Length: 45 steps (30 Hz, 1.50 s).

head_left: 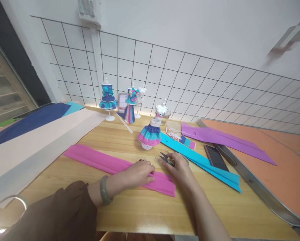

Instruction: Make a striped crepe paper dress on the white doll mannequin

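Observation:
A long pink fabric strip (97, 159) lies across the wooden table, slanting down to the right. My left hand (141, 172) rests on its right part, fingers curled down against the cloth; whether they pinch anything is hidden. Just right of the strip, my right hand (177, 164) has its fingers around small dark scissors (167, 159), whose blades point left. Behind both hands stands a small white dress form (161, 110) wearing a blue, teal and pink ruffled skirt (150, 134). A turquoise strip (202, 160) runs beyond my right hand.
Dressed mini forms (107, 97) stand at the back by a wire grid. A phone (216, 157) and purple fabric (230, 140) lie at the right, near a metal-edged orange surface (285, 167). Large fabric sheets (47, 144) cover the left side.

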Motion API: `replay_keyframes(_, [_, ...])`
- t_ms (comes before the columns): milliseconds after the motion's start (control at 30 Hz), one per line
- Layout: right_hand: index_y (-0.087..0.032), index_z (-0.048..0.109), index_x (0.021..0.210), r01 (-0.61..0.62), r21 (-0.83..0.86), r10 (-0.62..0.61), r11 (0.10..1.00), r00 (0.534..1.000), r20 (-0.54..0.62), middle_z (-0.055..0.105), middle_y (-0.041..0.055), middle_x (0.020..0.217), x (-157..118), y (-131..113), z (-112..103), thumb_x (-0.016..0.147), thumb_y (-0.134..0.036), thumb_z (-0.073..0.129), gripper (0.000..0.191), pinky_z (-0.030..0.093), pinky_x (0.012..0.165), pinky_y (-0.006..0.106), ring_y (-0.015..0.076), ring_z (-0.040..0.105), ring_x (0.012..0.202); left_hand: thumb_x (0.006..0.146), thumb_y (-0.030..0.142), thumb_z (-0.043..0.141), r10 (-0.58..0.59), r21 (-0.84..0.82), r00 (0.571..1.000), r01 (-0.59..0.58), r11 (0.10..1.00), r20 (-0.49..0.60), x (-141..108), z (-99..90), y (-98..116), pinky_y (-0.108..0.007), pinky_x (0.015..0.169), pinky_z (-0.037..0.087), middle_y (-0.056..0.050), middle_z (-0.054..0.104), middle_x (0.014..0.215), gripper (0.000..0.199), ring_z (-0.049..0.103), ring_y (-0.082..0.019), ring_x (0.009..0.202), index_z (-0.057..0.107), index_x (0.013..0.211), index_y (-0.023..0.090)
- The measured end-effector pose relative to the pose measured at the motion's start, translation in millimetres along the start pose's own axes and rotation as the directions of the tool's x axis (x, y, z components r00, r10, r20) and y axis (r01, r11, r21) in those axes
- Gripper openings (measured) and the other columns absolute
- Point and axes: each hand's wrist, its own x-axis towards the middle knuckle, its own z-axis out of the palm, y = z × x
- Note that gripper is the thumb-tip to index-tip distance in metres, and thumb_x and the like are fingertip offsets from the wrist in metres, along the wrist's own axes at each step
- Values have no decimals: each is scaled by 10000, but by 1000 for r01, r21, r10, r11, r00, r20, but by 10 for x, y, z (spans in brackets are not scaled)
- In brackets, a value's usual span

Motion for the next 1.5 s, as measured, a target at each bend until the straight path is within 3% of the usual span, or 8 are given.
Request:
replay_keyframes(300, [-182,623,1018,112,-6,-109,994,980,165,622,90,936,-39,-122,130,837,-279,558,216,474,779,332,218,618,859,752,266,611,-58,-109,995,68,992,87,-348,-345,-325,-297,876,407,-53,639,1038,262,559,-211,1006,648,1006,211])
replay_keyframes(633, [-176,658,999,224,101,-231,969,971,64,639,115,988,-49,-237,68,881,-288,523,212,449,848,390,233,571,943,754,179,600,-15,-96,999,19,995,42,-415,-319,-429,-282,822,411,-44,660,940,185,573,-193,943,666,926,195])
replay_keyframes(767, [-193,675,969,157,273,-214,949,957,194,669,83,901,-99,-425,22,866,-344,557,217,466,774,342,205,591,867,765,160,584,8,-54,1000,-8,999,-1,-413,-307,-412,-277,786,408,-35,636,868,109,575,-179,879,653,844,186])
replay_keyframes(933, [-199,696,906,108,316,-217,943,918,332,681,66,833,-126,-538,28,877,-309,539,193,457,736,317,187,593,810,763,185,588,-5,-27,1000,5,1000,-12,-423,-293,-435,-298,825,408,-42,628,949,218,567,-195,933,629,977,195])
replay_keyframes(1167, [-196,687,838,51,294,-148,955,936,320,675,60,814,-119,-475,42,892,-292,500,217,451,719,306,181,602,778,814,398,560,-74,-30,995,72,997,-60,-435,-299,-500,-317,847,412,-66,629,1042,370,566,-222,984,590,1129,207])
replay_keyframes(1300, [-190,693,844,57,285,-145,957,943,298,682,65,816,-110,-472,51,884,-294,504,220,457,701,298,182,610,766,869,402,481,-69,-44,994,66,997,-82,-396,-265,-543,-309,848,414,-67,654,1021,320,581,-209,970,623,1067,194])
replay_keyframes(1433, [-185,689,820,46,290,-105,956,976,190,684,68,795,-93,-420,99,879,-326,494,248,464,687,294,184,617,750,883,342,470,-44,-58,992,37,998,-117,-340,-220,-576,-286,817,418,-54,678,950,255,600,-185,915,653,963,185])
replay_keyframes(1500, [-191,689,804,-18,289,0,957,998,62,689,62,783,-58,-322,102,867,-368,498,268,471,691,295,187,623,745,882,345,470,-34,-72,990,25,997,-135,-325,-207,-583,-274,797,421,-50,682,917,255,605,-176,886,658,933,181])
